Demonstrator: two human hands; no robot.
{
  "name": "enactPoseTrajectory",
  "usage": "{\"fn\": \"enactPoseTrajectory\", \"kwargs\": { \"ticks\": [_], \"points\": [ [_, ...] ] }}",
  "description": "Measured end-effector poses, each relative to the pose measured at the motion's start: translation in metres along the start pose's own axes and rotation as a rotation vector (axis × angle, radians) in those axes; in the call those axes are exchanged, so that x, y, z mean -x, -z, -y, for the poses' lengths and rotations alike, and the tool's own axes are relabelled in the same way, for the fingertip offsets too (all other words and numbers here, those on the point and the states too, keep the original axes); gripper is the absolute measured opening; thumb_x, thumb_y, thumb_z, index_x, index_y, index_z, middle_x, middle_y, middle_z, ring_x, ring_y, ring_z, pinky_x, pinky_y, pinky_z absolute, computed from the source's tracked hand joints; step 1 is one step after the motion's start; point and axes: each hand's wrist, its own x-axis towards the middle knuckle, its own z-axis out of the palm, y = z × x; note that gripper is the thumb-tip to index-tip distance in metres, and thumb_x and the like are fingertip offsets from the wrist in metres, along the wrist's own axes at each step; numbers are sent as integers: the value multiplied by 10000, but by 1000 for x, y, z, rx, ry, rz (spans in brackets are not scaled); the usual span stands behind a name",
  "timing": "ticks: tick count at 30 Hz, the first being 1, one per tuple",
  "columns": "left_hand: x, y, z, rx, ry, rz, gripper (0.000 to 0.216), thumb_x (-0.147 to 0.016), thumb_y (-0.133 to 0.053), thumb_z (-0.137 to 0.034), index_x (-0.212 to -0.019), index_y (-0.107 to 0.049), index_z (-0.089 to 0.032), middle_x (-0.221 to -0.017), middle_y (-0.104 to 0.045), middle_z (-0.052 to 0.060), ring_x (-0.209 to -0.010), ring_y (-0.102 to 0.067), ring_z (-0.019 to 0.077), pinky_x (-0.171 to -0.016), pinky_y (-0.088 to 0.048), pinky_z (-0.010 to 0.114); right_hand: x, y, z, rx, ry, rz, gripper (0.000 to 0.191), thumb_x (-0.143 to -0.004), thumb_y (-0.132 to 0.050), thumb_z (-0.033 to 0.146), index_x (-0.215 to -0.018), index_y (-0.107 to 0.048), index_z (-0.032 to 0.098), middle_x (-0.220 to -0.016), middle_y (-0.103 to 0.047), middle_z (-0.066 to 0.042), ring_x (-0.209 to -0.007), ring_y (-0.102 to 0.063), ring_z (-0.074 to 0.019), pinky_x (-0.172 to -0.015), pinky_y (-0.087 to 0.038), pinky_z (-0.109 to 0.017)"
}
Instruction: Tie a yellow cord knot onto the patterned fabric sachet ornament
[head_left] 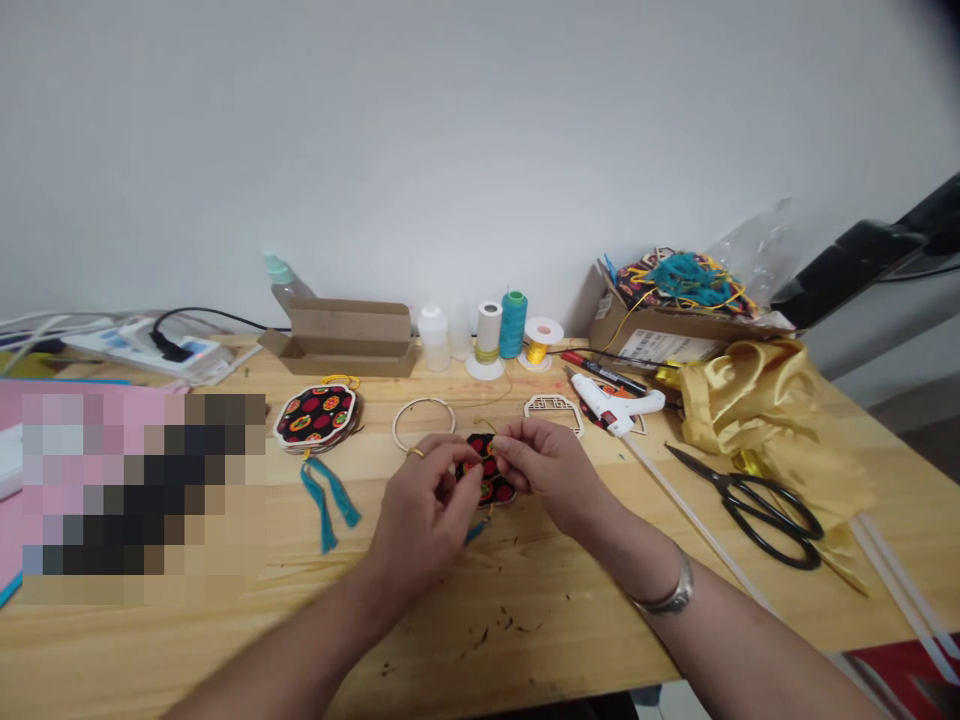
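Observation:
Near the middle of the table, both my hands are over a small dark ornament (pixel 496 490) with red and orange patterned fabric. Several fingers of my left hand (pixel 426 505), with a ring on one, are pinched together at its left side; what lies between them is hidden. My right hand (pixel 553 468) pinches a thin yellow-green thread (pixel 484 424) at the ornament's upper right. Below the ornament a blue tassel (pixel 476 530) partly shows. A round wooden hoop (pixel 395 425) lies just behind my left hand, and an octagonal wooden lattice frame (pixel 553 403) behind my right.
A stack of patterned ornaments (pixel 315 415) with a teal tassel lies left. Behind stand a cardboard box (pixel 349 340), a white bottle (pixel 433 340) and thread spools (pixel 513 325). On the right are a glue gun (pixel 619 403), black scissors (pixel 772 515) and gold cloth (pixel 750 400).

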Motion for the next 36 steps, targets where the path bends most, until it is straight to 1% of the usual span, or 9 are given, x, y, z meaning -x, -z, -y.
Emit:
{"fn": "enactPoseTrajectory", "kwargs": {
  "ticks": [2,4,7,12,15,20,26,32,36],
  "points": [
    [-3,2,0,229,195,16,179,-779,-534,-281,-921,-598,-193,-832,-639,38,-540,-525,110,-485,-370,222,0,0,-2,80,33,-18,142,-703,-571,242,-612,-505,155,-470,-465,62,-382,-357,-46,-379,-285,-180],
    [-4,2,0,468,363,88,264,-764,-558,-298,-1009,-577,-201,-629,-608,-12,-463,-484,89,-442,-339,196,0,1,-5,173,84,-24,140,-721,-556,243,-617,-512,160,-494,-475,52,-413,-389,-59,-403,-318,-188],
    [-5,2,-1,665,473,173,293,-730,-600,-283,-1005,-599,-184,-492,-523,-54,-408,-411,59,-406,-289,166,0,2,-10,310,154,-34,133,-743,-533,240,-634,-532,165,-523,-498,36,-463,-437,-80,-441,-360,-201],
    [-6,0,0,575,442,179,197,-738,-601,-281,-888,-667,-172,-515,-522,-44,-451,-408,54,-443,-311,166,0,3,-11,443,221,-52,132,-751,-525,224,-637,-561,168,-550,-528,22,-508,-473,-93,-480,-378,-209],
    [-7,0,1,531,418,170,180,-733,-603,-296,-831,-680,-168,-548,-542,-31,-487,-437,71,-471,-335,183,0,3,-11,430,212,-50,120,-748,-535,232,-651,-572,171,-557,-539,23,-508,-480,-93,-480,-378,-206],
    [-8,2,-1,459,400,131,162,-709,-618,-300,-753,-682,-158,-497,-518,-40,-459,-416,78,-447,-311,189,0,3,-13,406,196,-47,102,-738,-548,236,-669,-580,169,-559,-544,24,-499,-477,-90,-471,-376,-204],
    [-7,0,6,547,407,123,185,-706,-628,-312,-788,-695,-161,-513,-521,-32,-481,-433,85,-480,-328,199,-1,0,-10,218,82,-30,106,-686,-602,253,-661,-553,162,-543,-545,33,-456,-464,-75,-443,-383,-200],
    [-8,1,6,603,417,149,159,-700,-636,-294,-754,-698,-158,-484,-498,-43,-457,-385,71,-444,-280,188,0,-2,-3,-5,-48,15,177,-633,-651,278,-644,-535,145,-467,-533,53,-374,-403,-41,-378,-299,-171],
    [-9,2,4,659,420,166,136,-694,-646,-275,-731,-694,-153,-530,-553,-25,-471,-390,68,-455,-285,190,1,-1,-2,-66,-69,78,207,-629,-668,295,-637,-533,138,-473,-551,43,-377,-404,-33,-380,-267,-165]
  ]
}}
